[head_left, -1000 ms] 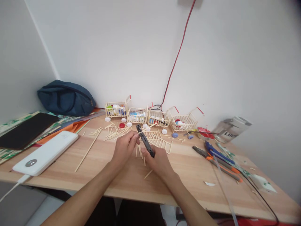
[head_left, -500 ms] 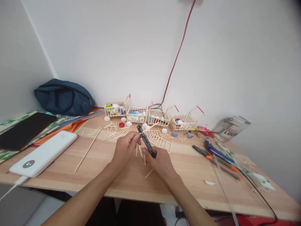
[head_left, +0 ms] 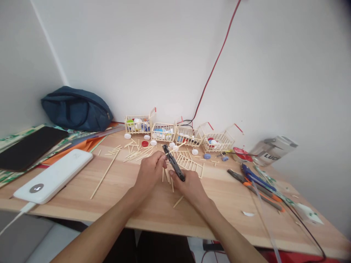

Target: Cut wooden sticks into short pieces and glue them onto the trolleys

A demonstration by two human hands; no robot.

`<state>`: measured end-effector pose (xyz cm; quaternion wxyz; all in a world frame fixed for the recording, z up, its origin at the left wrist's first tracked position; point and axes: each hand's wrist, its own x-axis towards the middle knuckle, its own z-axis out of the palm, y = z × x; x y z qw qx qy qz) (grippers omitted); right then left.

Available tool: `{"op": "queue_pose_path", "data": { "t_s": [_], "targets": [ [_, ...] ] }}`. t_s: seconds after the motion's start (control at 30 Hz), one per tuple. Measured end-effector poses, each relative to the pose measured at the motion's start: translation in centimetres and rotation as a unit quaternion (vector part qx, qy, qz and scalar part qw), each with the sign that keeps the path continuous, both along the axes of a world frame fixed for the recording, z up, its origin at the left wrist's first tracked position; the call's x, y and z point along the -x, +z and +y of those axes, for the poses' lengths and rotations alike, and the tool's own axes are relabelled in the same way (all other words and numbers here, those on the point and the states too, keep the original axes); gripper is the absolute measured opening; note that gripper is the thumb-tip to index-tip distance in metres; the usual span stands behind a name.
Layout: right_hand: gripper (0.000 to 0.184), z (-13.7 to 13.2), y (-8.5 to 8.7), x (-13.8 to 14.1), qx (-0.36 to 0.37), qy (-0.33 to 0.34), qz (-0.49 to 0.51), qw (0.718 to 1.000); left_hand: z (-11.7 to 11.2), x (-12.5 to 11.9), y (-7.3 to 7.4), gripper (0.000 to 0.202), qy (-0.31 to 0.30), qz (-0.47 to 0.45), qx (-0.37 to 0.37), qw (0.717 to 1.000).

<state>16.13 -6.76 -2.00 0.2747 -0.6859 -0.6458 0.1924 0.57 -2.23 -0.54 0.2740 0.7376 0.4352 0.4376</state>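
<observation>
Wooden worktop (head_left: 131, 204) runs out from under my two forearms to a white wall. One loose short stick (head_left: 178, 201) lies nearest me, just beside my right wrist.

My right hand (head_left: 190, 185) has its grip closed tight round the handle of one black tool (head_left: 173, 167), which slants away to the upper left. My left hand (head_left: 150, 171) sits close beside it, thumb and forefinger pinched together on one thin stick (head_left: 177, 147) right at the tool's head. Whether the tool's tip bites the stick I cannot tell. Both hands are over the middle of the worktop.

Off to my left lie one white power bank (head_left: 55, 175) and one black slab (head_left: 27, 146). To my right lie two long hand tools (head_left: 255, 179), side by side, one blue-handled and one orange.

Just past my hands lie flat ladder-like stick frames (head_left: 190, 164) and a scatter of sticks (head_left: 134, 152). Beyond are loose bottle caps, mostly white, with one red cap (head_left: 144, 143) and two blue ones.

Four little stick carts (head_left: 161, 131) stand in a row at the wall, caps inside them. One blue bag (head_left: 76, 109) sits in the far left corner, and one red cable (head_left: 216, 62) climbs the wall.
</observation>
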Motion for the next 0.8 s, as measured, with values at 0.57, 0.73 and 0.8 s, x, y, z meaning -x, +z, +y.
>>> {"op": "queue_pose_path", "data": {
  "t_s": [0.57, 0.73, 0.8],
  "targets": [
    [0.05, -1.2, 0.2, -0.7, 0.018, 0.006, -0.041, 0.999, -0.2, -0.1, -0.7, 0.032, -0.049, 0.014, 0.024, 0.998],
    [0.052, -2.4, 0.2, -1.2, 0.027, 0.016, -0.044, 0.999, -1.2, -0.1, -0.8, 0.033, -0.075, 0.012, 0.056, 0.996],
    [0.052, -3.1, 0.3, -1.5, 0.044, 0.008, -0.046, 0.998, -1.7, -0.2, -0.9, 0.032, -0.084, 0.017, 0.075, 0.994]
  ]
}}
